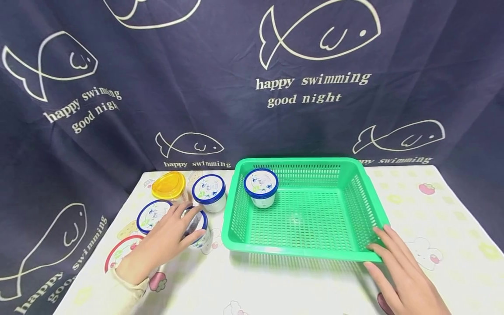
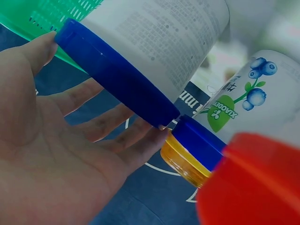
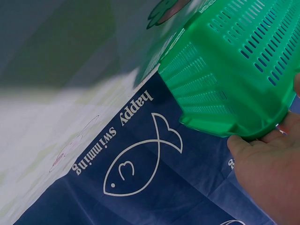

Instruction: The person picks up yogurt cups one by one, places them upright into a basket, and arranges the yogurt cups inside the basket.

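Observation:
My left hand (image 1: 167,234) spans the lid of a white tub with a blue lid (image 2: 150,42), thumb at one side of the rim and fingers at the other. Part of that lid is hidden under the fingers in the head view. Next to it stand two more blue-lidded tubs (image 1: 208,189), a yellow-lidded tub (image 1: 169,185) and a red-lidded tub (image 1: 118,251), partly covered by my forearm. My right hand (image 1: 409,273) holds the near right corner of a green basket (image 1: 299,250), fingers over the rim and thumb outside. Inside the basket's left part sits one blue-lidded tub (image 1: 261,183).
A white patterned tablecloth (image 1: 299,288) covers the table. Right behind the table hangs a dark blue curtain (image 1: 236,113) with fish drawings and lettering. The tubs stand close together left of the basket.

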`<action>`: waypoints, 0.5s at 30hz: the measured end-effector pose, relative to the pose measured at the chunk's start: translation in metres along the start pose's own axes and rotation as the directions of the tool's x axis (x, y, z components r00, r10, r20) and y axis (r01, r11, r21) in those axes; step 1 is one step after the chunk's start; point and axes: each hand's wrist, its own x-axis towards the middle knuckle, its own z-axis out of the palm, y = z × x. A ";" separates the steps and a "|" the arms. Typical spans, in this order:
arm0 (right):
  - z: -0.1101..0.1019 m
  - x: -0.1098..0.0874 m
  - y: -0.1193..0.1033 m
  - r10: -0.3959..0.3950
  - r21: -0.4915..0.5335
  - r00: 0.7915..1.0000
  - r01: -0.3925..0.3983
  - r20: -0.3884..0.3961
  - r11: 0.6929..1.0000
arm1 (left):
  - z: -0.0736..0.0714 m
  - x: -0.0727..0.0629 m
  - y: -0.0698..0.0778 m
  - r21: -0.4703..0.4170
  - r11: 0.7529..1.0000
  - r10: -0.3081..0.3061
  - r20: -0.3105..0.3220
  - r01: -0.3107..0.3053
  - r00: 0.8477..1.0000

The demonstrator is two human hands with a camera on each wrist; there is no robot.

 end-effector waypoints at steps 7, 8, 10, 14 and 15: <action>0.003 -0.001 0.001 -0.014 0.003 1.000 0.014 -0.005 1.000 | 0.000 -0.002 0.001 -0.004 1.000 0.011 -0.006 -0.011 1.000; 0.003 -0.001 0.001 -0.012 0.001 1.000 0.012 -0.002 1.000 | 0.000 -0.002 0.001 0.001 1.000 0.015 -0.009 -0.015 1.000; 0.002 -0.001 0.001 -0.007 0.001 1.000 0.007 0.000 1.000 | 0.001 -0.001 0.001 0.014 1.000 0.022 -0.012 -0.022 1.000; 0.001 -0.001 0.000 0.005 -0.002 1.000 -0.005 0.005 1.000 | 0.000 -0.001 0.003 0.027 0.999 0.032 -0.006 -0.032 0.999; 0.001 -0.001 0.000 0.007 -0.002 1.000 -0.007 0.005 1.000 | 0.000 -0.001 0.004 0.025 0.999 0.035 -0.004 -0.035 0.999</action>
